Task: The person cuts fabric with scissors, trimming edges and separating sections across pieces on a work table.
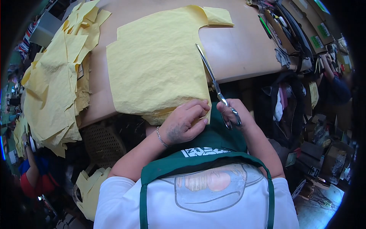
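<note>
A large yellow hide-like sheet (152,61) lies over the table (244,53), its near edge hanging past the table's front. My left hand (187,121) pinches that sheet at its near right corner, fingers closed on the material. Through the handle loops of a pair of metal scissors (213,81) go the fingers of my right hand (234,112), just right of the sheet. The blades point up and away along the sheet's right edge and look nearly closed. Part of the right-hand fingers is hidden behind the handles.
A pile of cut yellow pieces (57,87) hangs over the table's left end. More yellow pieces (91,191) rest on a chair (103,143) below. Boxes and tools (282,26) crowd the back right. Other people's arms (32,168) show at both sides.
</note>
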### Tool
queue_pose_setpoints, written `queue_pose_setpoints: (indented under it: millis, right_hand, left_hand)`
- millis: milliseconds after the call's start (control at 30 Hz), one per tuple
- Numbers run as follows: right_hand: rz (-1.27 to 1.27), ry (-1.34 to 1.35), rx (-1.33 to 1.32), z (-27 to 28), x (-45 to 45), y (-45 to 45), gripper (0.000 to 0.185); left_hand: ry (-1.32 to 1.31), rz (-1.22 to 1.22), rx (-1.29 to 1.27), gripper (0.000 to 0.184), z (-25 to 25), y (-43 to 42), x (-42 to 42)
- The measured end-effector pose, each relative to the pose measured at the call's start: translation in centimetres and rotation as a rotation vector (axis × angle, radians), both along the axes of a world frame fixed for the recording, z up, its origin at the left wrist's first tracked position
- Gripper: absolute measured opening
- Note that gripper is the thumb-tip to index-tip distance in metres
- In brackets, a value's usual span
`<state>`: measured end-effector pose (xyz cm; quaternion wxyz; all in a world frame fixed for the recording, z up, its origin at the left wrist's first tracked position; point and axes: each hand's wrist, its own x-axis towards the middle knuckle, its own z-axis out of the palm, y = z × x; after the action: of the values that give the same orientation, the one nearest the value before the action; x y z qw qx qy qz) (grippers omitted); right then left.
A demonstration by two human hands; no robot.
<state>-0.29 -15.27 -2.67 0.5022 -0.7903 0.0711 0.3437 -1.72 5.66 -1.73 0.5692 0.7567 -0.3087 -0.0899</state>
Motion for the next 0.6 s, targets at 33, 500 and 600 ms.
queue_pose_setpoints:
  millis: [33,500,600]
  right_hand:
    - [-0.007,-0.002,0.016,0.0,-0.1,0.0,0.064]
    - [0.039,0.093,0.154,0.3,4.4,0.4,0.067]
    - [0.042,0.076,0.149,-0.3,4.0,0.0,0.066]
  left_hand:
    - [-0.027,-0.003,0.023,0.009,0.2,0.2,0.2]
    - [-0.299,0.402,1.054,0.058,-2.2,3.2,9.4]
    - [-0.279,0.408,1.062,0.061,-1.7,3.1,7.6]
